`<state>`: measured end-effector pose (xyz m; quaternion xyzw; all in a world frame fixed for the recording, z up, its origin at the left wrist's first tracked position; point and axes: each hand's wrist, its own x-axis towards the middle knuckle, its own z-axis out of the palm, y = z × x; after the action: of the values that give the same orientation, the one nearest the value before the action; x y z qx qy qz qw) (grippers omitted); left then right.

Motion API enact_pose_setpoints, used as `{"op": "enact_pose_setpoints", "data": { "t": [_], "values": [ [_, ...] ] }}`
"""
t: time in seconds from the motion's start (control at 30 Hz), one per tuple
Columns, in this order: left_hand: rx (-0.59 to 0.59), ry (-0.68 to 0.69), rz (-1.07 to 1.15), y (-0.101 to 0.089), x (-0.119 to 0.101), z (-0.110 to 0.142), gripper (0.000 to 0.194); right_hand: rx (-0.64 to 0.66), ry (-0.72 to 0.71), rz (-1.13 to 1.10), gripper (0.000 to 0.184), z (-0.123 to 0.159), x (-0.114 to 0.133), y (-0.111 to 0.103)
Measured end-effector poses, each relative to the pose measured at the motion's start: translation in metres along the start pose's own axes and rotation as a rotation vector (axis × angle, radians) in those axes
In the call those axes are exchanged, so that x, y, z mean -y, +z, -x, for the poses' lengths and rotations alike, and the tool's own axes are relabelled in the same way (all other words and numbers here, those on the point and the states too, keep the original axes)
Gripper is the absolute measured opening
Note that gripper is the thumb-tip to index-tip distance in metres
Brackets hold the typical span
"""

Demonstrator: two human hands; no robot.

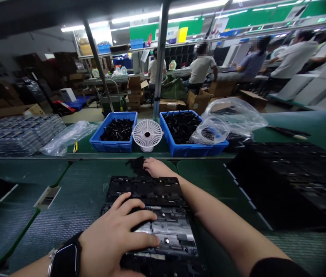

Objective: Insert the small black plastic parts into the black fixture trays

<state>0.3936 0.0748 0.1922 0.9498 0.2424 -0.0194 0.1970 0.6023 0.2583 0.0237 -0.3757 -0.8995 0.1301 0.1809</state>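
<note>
My left hand lies spread on a black panel frame with a silvery metal plate in its middle. Its thumb and fingers rest flat on the plate and black rim. Beyond that, another black section of the same kind lies against it. My right hand reaches past the frames to a small heap of black parts on the green mat. Its fingers are curled onto the heap, and the fingertips are partly hidden, so I cannot make out the piece between them.
Behind the heap, a metal rail fronts two blue bins of black parts and a white fan. Clear plastic bags cover one bin's corner. Stacked trays stand left; dark panels lie right. Several people sit farther back.
</note>
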Motion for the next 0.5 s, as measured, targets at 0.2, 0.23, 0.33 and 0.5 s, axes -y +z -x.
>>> {"op": "enact_pose_setpoints", "data": {
  "t": [0.2,0.23,0.33,0.5],
  "values": [
    [-0.043,-0.008,0.014,0.007,-0.001,0.003,0.055,-0.070,0.119,-0.079,0.008,0.007,0.005,-0.010],
    [-0.053,-0.009,0.017,0.008,-0.001,0.004,0.056,-0.096,0.150,-0.098,0.009,0.010,0.006,-0.015],
    [-0.094,0.001,0.019,0.011,0.000,0.005,0.056,-0.193,0.250,-0.161,0.014,0.023,0.009,-0.038],
    [-0.160,0.045,0.011,0.014,0.001,0.005,0.053,-0.298,0.359,-0.294,0.027,0.065,0.046,-0.107]
  ]
}}
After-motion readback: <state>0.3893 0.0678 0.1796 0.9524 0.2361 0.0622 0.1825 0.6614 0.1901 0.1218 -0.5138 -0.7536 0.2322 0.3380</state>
